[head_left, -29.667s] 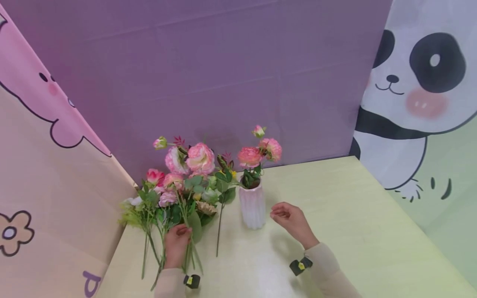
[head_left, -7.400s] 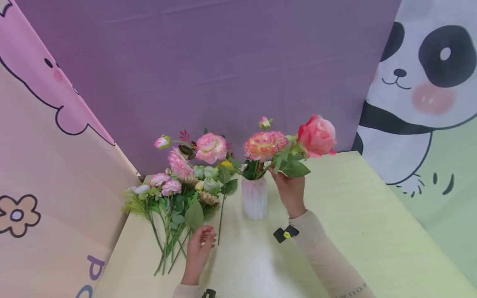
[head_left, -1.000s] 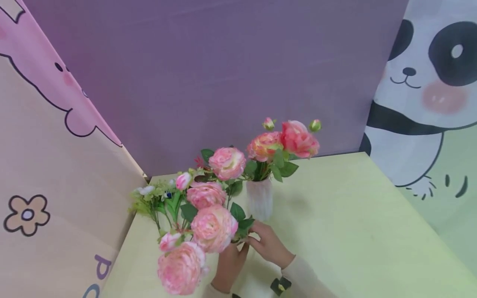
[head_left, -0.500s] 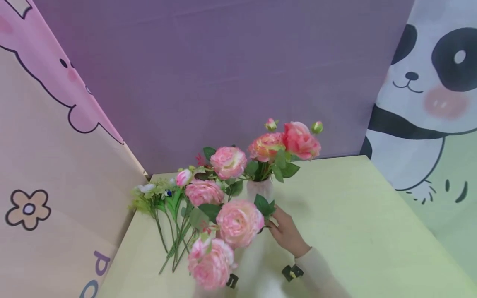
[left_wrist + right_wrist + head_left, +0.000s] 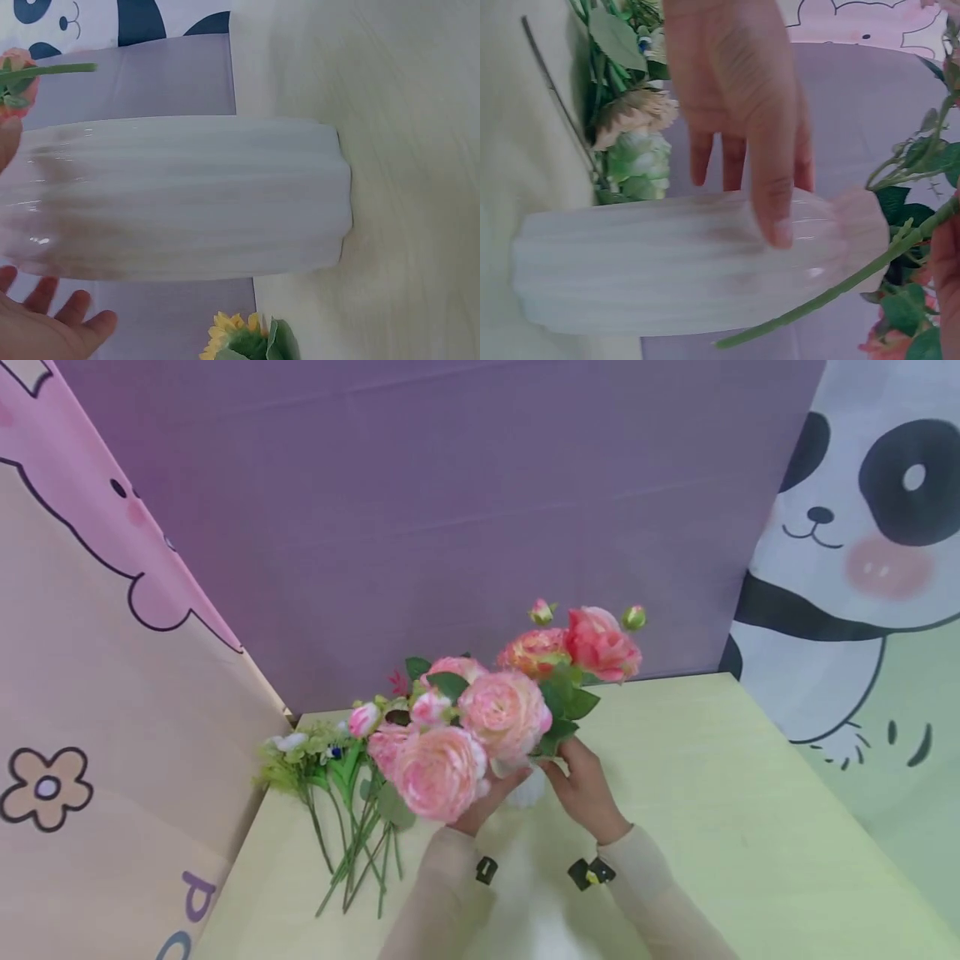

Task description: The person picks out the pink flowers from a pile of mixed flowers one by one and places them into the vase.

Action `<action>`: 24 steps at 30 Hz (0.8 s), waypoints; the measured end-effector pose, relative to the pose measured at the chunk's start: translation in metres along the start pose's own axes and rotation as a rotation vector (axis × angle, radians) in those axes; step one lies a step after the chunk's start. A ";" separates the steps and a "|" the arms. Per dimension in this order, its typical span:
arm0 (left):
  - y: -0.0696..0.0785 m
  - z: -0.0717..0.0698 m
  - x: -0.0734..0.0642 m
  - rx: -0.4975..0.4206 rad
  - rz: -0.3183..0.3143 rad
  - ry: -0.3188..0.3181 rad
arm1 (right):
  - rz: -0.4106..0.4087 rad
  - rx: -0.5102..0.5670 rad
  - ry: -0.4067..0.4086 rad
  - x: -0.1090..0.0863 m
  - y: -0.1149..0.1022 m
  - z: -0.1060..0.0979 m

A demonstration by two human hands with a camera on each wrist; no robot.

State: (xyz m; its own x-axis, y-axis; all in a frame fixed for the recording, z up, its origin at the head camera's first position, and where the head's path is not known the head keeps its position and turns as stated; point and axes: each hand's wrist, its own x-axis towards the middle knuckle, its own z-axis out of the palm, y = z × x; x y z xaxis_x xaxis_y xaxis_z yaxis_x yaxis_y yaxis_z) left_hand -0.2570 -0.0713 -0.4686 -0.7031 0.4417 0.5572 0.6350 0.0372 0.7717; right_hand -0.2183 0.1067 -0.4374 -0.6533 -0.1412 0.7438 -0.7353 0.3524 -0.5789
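Note:
My right hand pinches the green stem of an artificial pink peony spray near the vase mouth. Its large blooms and a bud lean left across the head view and cover most of the vase. In the right wrist view the stem slants in front of the white-pink ribbed vase, its cut end outside. My left hand is beside the vase, fingers spread and thumb before its wall; I cannot tell whether it touches. Coral and orange blooms stand in the vase.
To the left lie more artificial flowers: white-green sprigs, loose green stems and pink blooms. A yellow sunflower shows in the left wrist view. A purple backdrop stands behind the pale table.
The peony spray has risen from the front of the table to the vase mouth, with my right hand. My left hand, earlier at the stem and then hidden, is now beside the vase.

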 end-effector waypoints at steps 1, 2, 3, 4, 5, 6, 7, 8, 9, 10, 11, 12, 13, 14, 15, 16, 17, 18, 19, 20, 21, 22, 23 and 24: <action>-0.007 0.011 -0.001 0.102 -0.112 0.167 | 0.002 0.004 0.013 0.003 -0.001 0.000; -0.015 0.016 0.001 0.181 -0.145 0.268 | 0.005 0.009 0.027 0.006 -0.002 -0.001; -0.020 0.020 0.004 0.149 -0.146 0.280 | 0.006 0.011 0.041 0.009 -0.003 -0.001; -0.023 0.023 0.006 0.115 -0.169 0.291 | 0.009 0.007 0.051 0.012 -0.004 -0.001; -0.026 0.025 0.009 0.095 -0.184 0.304 | 0.018 0.009 0.054 0.016 -0.005 -0.001; -0.029 0.026 0.011 0.087 -0.192 0.314 | 0.028 0.010 0.055 0.019 -0.006 -0.002; -0.031 0.027 0.013 0.085 -0.201 0.322 | 0.037 0.010 0.055 0.022 -0.007 -0.002; -0.033 0.028 0.015 0.084 -0.212 0.331 | 0.045 0.015 0.050 0.026 -0.009 -0.003; -0.034 0.028 0.018 0.067 -0.223 0.338 | 0.052 0.020 0.044 0.030 -0.010 -0.003; -0.034 0.029 0.020 0.070 -0.246 0.343 | 0.060 0.021 0.037 0.033 -0.011 -0.003; -0.035 0.030 0.023 0.077 -0.271 0.346 | 0.066 0.021 0.032 0.037 -0.013 -0.003; -0.035 0.031 0.024 0.080 -0.286 0.349 | 0.067 0.016 0.031 0.041 -0.014 -0.003; -0.035 0.031 0.026 0.083 -0.297 0.351 | 0.065 0.009 0.031 0.044 -0.015 -0.003; -0.035 0.032 0.027 0.084 -0.305 0.352 | 0.064 0.002 0.030 0.047 -0.016 -0.003; -0.035 0.032 0.028 0.086 -0.308 0.352 | 0.066 -0.001 0.028 0.051 -0.017 -0.002; -0.035 0.033 0.028 0.104 -0.312 0.352 | 0.066 -0.002 0.024 0.054 -0.018 -0.002; -0.036 0.033 0.028 0.104 -0.307 0.351 | 0.068 0.000 0.021 0.057 -0.019 -0.002; -0.037 0.033 0.028 0.102 -0.296 0.351 | 0.070 -0.003 0.015 0.060 -0.020 -0.002; -0.038 0.033 0.028 0.107 -0.287 0.352 | 0.072 -0.002 0.007 0.064 -0.021 -0.001; -0.039 0.033 0.027 0.114 -0.283 0.350 | 0.077 0.002 -0.002 0.067 -0.022 -0.001; -0.040 0.034 0.027 0.126 -0.283 0.347 | 0.081 0.001 -0.009 0.070 -0.022 -0.001; -0.040 0.034 0.026 0.140 -0.288 0.344 | 0.081 -0.002 -0.014 0.072 -0.023 0.000; -0.041 0.034 0.025 0.147 -0.290 0.341 | 0.086 -0.008 -0.020 0.075 -0.023 0.000; -0.041 0.035 0.025 0.148 -0.292 0.337 | 0.089 -0.012 -0.026 0.077 -0.024 0.000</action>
State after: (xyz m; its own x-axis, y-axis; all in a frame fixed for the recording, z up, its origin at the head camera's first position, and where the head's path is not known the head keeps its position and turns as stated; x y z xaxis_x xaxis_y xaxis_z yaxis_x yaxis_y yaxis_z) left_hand -0.2891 -0.0307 -0.4966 -0.9081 0.0789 0.4111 0.4171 0.2548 0.8724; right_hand -0.2513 0.0874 -0.3665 -0.7204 -0.1330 0.6807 -0.6722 0.3755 -0.6381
